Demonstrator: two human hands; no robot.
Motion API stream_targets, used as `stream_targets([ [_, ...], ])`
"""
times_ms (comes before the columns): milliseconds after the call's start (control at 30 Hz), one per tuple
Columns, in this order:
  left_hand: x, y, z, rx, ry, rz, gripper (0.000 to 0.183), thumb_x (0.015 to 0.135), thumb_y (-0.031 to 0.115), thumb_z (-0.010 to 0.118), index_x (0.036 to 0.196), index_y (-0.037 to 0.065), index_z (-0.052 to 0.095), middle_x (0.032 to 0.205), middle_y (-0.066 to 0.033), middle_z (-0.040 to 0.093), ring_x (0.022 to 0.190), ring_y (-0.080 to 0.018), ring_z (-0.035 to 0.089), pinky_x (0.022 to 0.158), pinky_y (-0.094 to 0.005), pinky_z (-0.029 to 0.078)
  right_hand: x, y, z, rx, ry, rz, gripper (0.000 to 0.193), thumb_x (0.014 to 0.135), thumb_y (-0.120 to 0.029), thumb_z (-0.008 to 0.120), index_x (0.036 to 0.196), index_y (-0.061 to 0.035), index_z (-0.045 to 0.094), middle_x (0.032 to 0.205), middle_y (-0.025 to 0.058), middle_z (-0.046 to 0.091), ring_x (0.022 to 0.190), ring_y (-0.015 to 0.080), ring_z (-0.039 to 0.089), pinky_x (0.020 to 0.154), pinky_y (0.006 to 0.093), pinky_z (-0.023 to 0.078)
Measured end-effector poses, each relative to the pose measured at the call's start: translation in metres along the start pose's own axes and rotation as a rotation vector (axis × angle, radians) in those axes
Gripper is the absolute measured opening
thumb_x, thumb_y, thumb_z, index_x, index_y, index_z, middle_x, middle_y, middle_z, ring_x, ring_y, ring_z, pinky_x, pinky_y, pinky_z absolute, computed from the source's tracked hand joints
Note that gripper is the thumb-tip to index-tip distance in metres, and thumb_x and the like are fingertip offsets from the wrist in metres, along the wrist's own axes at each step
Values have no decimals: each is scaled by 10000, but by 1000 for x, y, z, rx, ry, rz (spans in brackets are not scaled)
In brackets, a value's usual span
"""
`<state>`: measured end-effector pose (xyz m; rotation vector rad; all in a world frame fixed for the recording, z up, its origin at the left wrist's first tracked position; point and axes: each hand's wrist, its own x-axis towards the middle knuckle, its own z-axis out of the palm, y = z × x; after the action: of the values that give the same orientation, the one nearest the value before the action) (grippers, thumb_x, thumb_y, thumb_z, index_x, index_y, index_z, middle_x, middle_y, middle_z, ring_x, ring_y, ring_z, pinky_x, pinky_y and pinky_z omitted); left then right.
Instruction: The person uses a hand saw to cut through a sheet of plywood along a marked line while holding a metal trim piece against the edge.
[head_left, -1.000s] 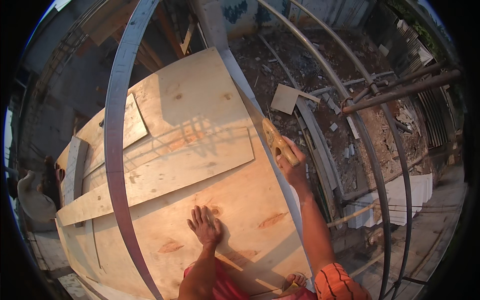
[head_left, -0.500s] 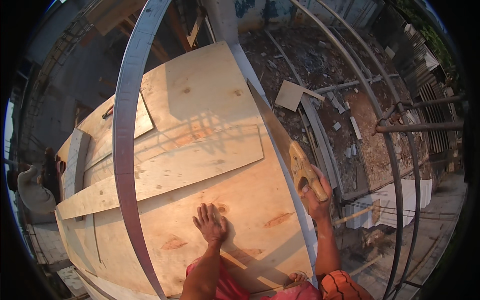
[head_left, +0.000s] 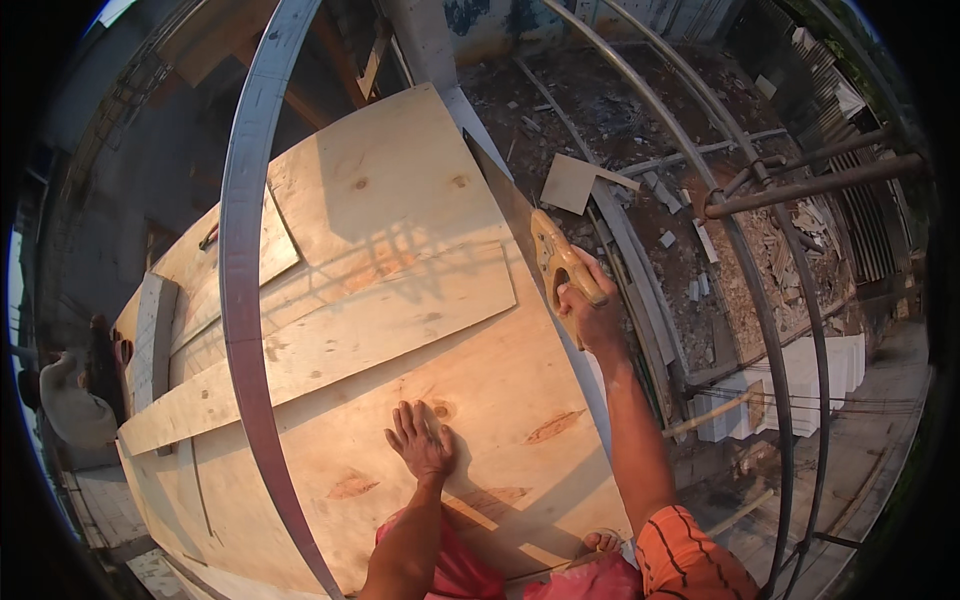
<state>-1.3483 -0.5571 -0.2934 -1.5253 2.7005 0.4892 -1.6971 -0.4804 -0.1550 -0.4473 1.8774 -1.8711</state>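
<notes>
A large plywood sheet (head_left: 530,385) spreads before me. My left hand (head_left: 424,448) lies flat on it, fingers spread, just below a dark knot. At the sheet's right edge, my right hand (head_left: 594,312) is wrapped round the wooden handle of a handsaw (head_left: 548,250). Its long blade points away from me, slanting left along that edge toward the far corner. Whether the teeth are in the wood cannot be made out. A loose plywood strip (head_left: 400,312) rests across the sheet, beyond my left hand.
A metal bar (head_left: 240,250) crosses above the plywood on the left. A wooden block (head_left: 152,335) and a smaller plywood piece (head_left: 278,245) lie farther left. Bent metal pipes (head_left: 745,250) rise at the right. Below them, rubble and offcuts cover the ground beside stacked white panels (head_left: 820,380).
My right hand has pushed the handsaw away from me along the sheet's edge, and the arm reaches farther out. My left hand stays flat in place. The view has shifted slightly.
</notes>
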Motion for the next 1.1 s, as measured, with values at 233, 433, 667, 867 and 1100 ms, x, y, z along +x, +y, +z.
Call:
stream_targets([
  [233,-4,-2,2,21,43,17,710,845,411,551,1477,141,371,1585,-140,277,1493,-316,184,1177,-592,48,-24,5,-25,120,-36,20,545,798,-34,598,1339,-19,534,909,48,610,628,73,526,593,243,474],
  [433,-4,-5,7,3,36,10,704,845,420,546,1469,138,385,1582,-139,288,1490,-325,191,1180,-583,49,30,12,-6,144,-25,42,540,794,-31,594,1329,-5,532,891,47,610,635,73,529,588,248,474],
  [667,-1,7,6,12,64,44,703,850,435,531,1472,143,379,1578,-141,297,1490,-328,191,1178,-586,49,2,-2,-31,136,-16,45,514,798,-3,586,1310,3,537,842,46,602,632,73,525,569,254,464],
  [867,2,0,-1,-9,29,-3,702,856,424,529,1482,145,374,1581,-137,294,1492,-315,190,1181,-576,47,20,2,-7,97,-17,25,518,797,-2,584,1311,9,528,843,51,602,611,76,521,560,247,460],
  [1100,-4,2,4,16,47,27,691,844,410,553,1466,154,393,1582,-132,295,1489,-311,199,1179,-577,66,-17,8,-27,100,13,-8,500,797,-11,578,1296,-26,547,851,41,616,631,69,530,563,236,458],
])
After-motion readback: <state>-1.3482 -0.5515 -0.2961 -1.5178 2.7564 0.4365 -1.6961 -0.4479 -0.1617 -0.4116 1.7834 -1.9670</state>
